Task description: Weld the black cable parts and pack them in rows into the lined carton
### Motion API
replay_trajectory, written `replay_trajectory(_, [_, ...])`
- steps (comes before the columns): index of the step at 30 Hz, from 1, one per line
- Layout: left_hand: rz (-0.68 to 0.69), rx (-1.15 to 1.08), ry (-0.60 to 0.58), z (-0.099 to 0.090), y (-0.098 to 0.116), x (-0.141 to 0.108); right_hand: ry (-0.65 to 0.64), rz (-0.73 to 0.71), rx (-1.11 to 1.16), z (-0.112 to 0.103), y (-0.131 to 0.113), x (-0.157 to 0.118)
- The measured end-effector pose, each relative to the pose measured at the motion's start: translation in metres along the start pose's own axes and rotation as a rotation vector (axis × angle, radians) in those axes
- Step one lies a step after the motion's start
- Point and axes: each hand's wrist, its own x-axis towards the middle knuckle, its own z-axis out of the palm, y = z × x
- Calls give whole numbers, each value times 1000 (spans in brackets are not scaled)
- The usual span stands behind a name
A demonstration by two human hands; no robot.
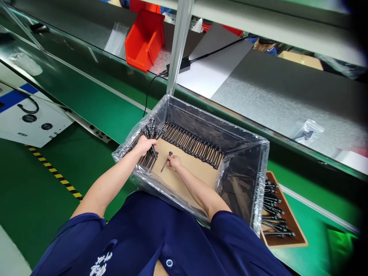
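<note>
A bundle of black rod-like parts point(151, 131) is gripped in my left hand point(144, 145), over the left end of a plastic-lined bin point(244, 142). Between the fingers of my right hand point(174, 162) is a single black rod point(165, 164), tilted, its headed end up, above the brown cardboard point(184, 176) on the bin's bottom. A long row of similar rods point(192, 144) lies side by side along the bin's far wall. More rods point(148, 160) lie below my left hand, partly hidden by it.
A brown tray point(299, 234) with several black rods stands right of the bin. Behind are a red-orange open bin point(143, 42), a metal post point(178, 42), a black cable with a small box point(184, 65) and a plastic bag point(310, 130) on the shelf.
</note>
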Motion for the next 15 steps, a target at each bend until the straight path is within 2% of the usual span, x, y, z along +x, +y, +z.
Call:
replay_trajectory(5, [59, 79, 27, -5, -2, 2, -8, 73, -114, 33, 32, 9])
replay_trajectory(9, [157, 146, 37, -9, -3, 5, -16, 73, -186, 49, 38, 18])
replay_trajectory(15, [175, 126, -7, -7, -1, 4, -46, 81, -241, 58, 38, 25])
